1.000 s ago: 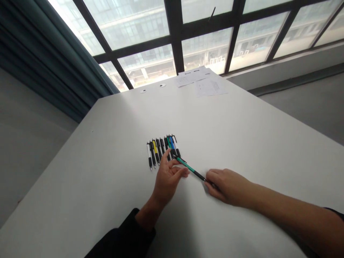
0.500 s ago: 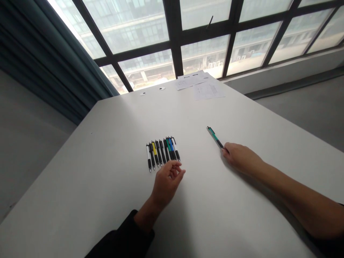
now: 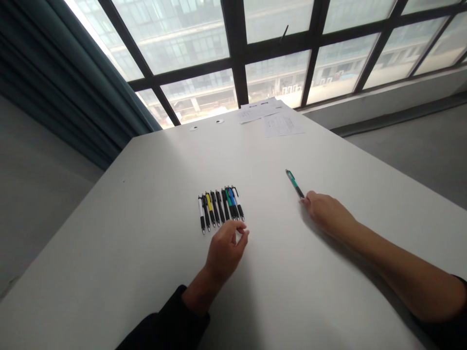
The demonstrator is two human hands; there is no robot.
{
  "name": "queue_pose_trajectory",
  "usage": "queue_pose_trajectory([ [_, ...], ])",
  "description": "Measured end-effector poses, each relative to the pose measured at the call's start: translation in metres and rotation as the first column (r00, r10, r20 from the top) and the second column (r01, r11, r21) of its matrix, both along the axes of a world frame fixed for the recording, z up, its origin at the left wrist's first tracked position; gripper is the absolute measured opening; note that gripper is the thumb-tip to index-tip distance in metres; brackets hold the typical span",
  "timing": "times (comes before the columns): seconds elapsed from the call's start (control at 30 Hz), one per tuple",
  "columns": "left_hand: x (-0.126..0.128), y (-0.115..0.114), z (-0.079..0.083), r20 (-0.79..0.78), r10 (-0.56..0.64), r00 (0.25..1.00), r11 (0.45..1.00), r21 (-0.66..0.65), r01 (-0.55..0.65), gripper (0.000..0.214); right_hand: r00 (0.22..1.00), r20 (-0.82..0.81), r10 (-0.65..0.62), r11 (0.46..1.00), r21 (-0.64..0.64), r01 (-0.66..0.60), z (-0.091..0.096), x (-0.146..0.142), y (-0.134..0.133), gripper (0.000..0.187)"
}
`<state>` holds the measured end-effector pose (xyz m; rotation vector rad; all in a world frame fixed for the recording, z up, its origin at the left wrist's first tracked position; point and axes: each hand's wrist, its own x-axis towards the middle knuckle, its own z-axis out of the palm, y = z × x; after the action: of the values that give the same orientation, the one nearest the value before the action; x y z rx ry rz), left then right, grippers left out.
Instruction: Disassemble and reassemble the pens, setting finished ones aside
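The right hand (image 3: 326, 210) is closed on a slender green plastic click pen with a black grip section (image 3: 294, 183). This pen lies to the right of, and well apart from, a row of coloured and black plastic click pens (image 3: 220, 206). It is held at the tip end, tip hidden by the fingers, with the clip and button end pointing away from the person; that hold appears to suit guiding the pen flat or nearly flat. Whether the far end touches the white, smooth, flat surface (image 3: 164, 282) cannot be determined.

The row lies side by side, buttons away from the person and tips toward them. A white-barrelled pen with a black grip (image 3: 201, 211) ends the row at left; a yellow-barrelled pen with a black grip (image 3: 208, 200) is third from it. The common direction and close spacing presumably keep each pen separately visible. On the right side of the row the pens are packed more tightly.

Pose: the right forearm extends from the lower right, back of the hand upward, fingers pinched together. The left hand (image 3: 223, 248) rests just below the row, fingers curled, a narrow gap between thumb and forefinger, nothing visibly held. Contact with the nearest tips cannot be confirmed.
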<state>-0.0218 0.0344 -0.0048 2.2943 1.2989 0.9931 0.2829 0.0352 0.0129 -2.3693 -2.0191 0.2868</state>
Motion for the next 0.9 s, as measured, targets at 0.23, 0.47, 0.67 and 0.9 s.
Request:
queue_pose_trajectory([
  [0.23,-0.001,0.003,-0.002,-0.381,0.084,0.921,0.980,0.199,-0.007,0.043,0.999,-0.015,0.042,0.999,0.032,-0.041,0.005,-0.011,-0.005,0.049],
  [0.47,0.004,-0.003,0.001,-0.460,0.141,0.877,0.970,0.242,-0.029,0.037,0.983,-0.013,0.183,0.973,0.146,-0.179,-0.003,-0.016,-0.010,0.047],
  [0.67,0.001,-0.004,0.002,-0.366,-0.034,0.930,0.933,0.323,0.161,0.018,0.926,-0.092,0.366,0.914,0.225,-0.338,-0.007,-0.016,-0.013,0.047],
  [0.9,0.004,-0.003,0.007,-0.134,-0.439,0.888,0.857,0.233,0.459,0.015,0.889,-0.226,0.398,0.891,0.323,-0.318,-0.006,-0.018,-0.016,0.030],
])
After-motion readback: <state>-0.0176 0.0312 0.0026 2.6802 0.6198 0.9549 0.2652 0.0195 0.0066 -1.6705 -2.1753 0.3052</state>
